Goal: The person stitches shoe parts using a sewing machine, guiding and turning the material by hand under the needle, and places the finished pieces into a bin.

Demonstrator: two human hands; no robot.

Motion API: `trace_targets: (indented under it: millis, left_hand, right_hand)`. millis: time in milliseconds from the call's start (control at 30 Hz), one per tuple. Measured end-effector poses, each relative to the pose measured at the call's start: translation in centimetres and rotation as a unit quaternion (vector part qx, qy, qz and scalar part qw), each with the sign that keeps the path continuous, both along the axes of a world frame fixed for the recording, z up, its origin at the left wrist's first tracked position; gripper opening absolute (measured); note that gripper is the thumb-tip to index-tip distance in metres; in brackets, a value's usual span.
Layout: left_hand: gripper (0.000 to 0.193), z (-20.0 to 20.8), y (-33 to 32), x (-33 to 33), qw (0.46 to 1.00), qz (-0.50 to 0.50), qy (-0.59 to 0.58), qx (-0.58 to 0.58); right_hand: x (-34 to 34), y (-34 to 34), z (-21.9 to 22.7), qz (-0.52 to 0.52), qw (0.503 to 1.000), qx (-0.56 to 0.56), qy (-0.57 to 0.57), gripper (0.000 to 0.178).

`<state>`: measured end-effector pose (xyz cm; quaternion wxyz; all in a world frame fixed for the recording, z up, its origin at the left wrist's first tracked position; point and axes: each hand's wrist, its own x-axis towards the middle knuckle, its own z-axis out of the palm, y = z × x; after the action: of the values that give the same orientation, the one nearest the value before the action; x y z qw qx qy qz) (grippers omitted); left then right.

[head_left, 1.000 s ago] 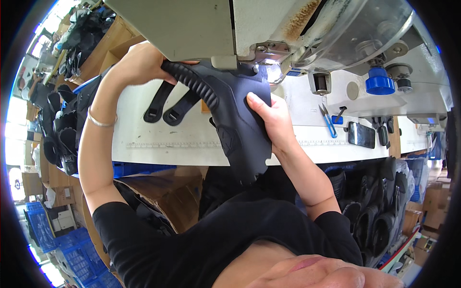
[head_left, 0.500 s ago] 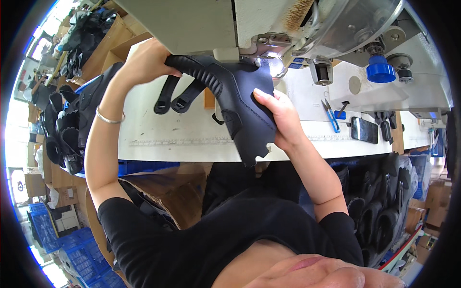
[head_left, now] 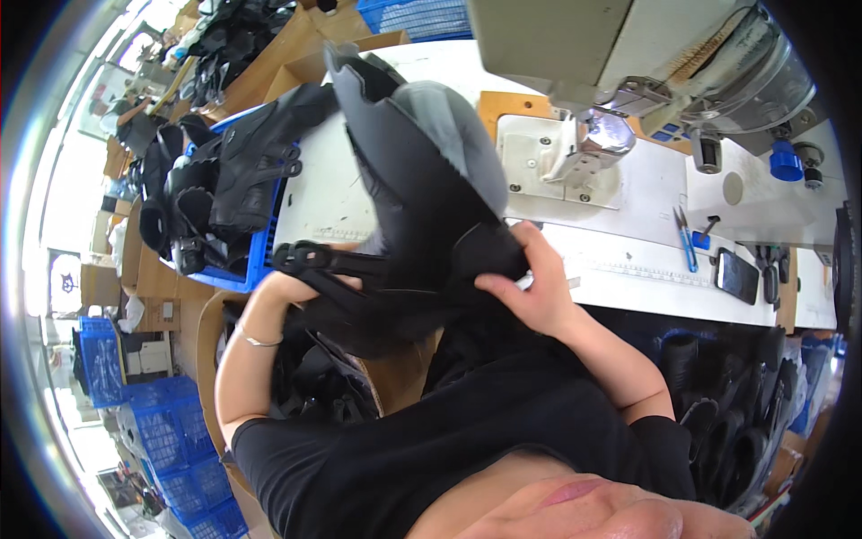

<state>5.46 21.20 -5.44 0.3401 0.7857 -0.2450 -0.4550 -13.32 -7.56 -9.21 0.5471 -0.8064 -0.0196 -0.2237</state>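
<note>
The step in hand looks like handling between stitching passes: the black neoprene bootie with a grey lining and black straps is held up off the white tabletop, in the centre of the frame, clear of the needle area of the cream industrial sewing machine at upper right. Judging by this, the piece is either being turned over for checking or carried off to the side; the next move would call for a firm two-handed hold so the floppy material does not fold, and for a clear idea of which seam faces up.

The left hand, centre left, is curled around the strap end of the piece, fingers closed on it. The right hand, just right of centre, pinches the lower edge of the black body between thumb and fingers.

The piece is thick, soft and matte. Its open upper part points toward the top of the frame and shows the grey inside, while the dark outer face hangs toward the person. Two flat straps run leftward from it, across the left hand.

A blue plastic crate piled with similar black pieces stands at left, beside the tabletop. Blue thread snips and a dark phone lie at right on the tabletop.
</note>
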Motion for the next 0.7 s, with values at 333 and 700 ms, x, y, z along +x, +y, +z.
trace_targets:
  millis: [333, 700]
  left_hand:
    - [0.033, 8.4, -8.4, -2.8, 0.837, -0.140, -0.485, -0.210]
    - [0.054, 7.2, -24.2, 3.1, 0.918, -0.374, -0.084, 0.098]
  right_hand:
    - [0.2, -2.5, 1.0, 0.042, 0.982, -0.036, 0.181, 0.029]
    - [-3.0, -5.7, 0.8, -0.083, 0.986, -0.030, 0.142, 0.027]
